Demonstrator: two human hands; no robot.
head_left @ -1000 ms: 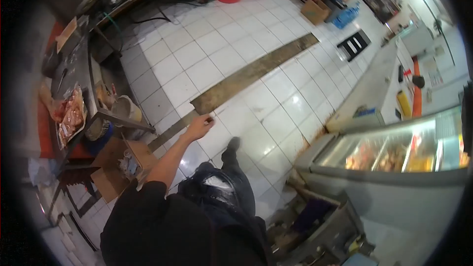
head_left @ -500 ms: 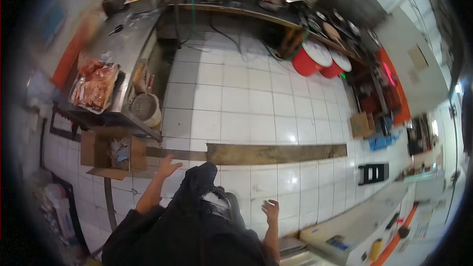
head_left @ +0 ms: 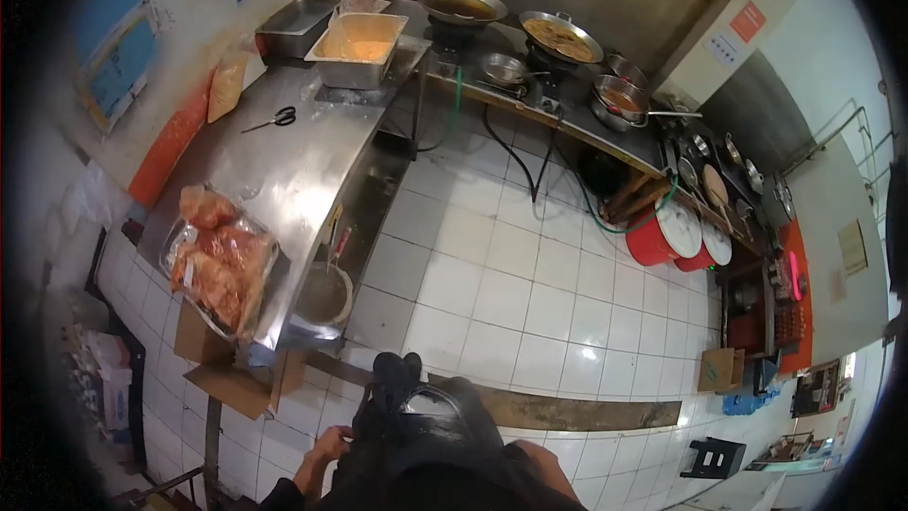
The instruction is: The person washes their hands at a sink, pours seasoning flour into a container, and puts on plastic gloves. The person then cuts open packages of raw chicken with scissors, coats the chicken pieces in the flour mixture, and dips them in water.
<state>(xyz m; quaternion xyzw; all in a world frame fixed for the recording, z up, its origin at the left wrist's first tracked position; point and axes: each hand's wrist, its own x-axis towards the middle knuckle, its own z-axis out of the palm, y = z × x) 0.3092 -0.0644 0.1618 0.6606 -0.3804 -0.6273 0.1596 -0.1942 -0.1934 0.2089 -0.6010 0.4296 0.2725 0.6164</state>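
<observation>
My left hand (head_left: 327, 445) hangs low beside my dark clothing, its fingers loosely bent, with nothing visible in it. At my other side, my right hand (head_left: 537, 459) is partly covered by the clothing and its fingers are hidden. Ahead on the left, a tray of raw meat (head_left: 222, 270) sits at the near end of a steel table (head_left: 274, 156). Farther along that table lie black-handled scissors (head_left: 271, 120) and a deep steel pan (head_left: 355, 52) holding something orange. Below the table's near end is an open cardboard box (head_left: 236, 386), closest to my left hand.
A bucket (head_left: 324, 293) stands under the table's edge. Along the back counter are two large woks (head_left: 461, 7) and several pots. Red buckets with white lids (head_left: 662, 232) stand at the right. A dark strip (head_left: 567, 412) crosses the tiles; a black stool (head_left: 714, 457) is at lower right.
My view has tilted up and moved toward the steel table, so the meat tray and woks look larger. Both hands, spread out before, are now lower and closer to my body.
</observation>
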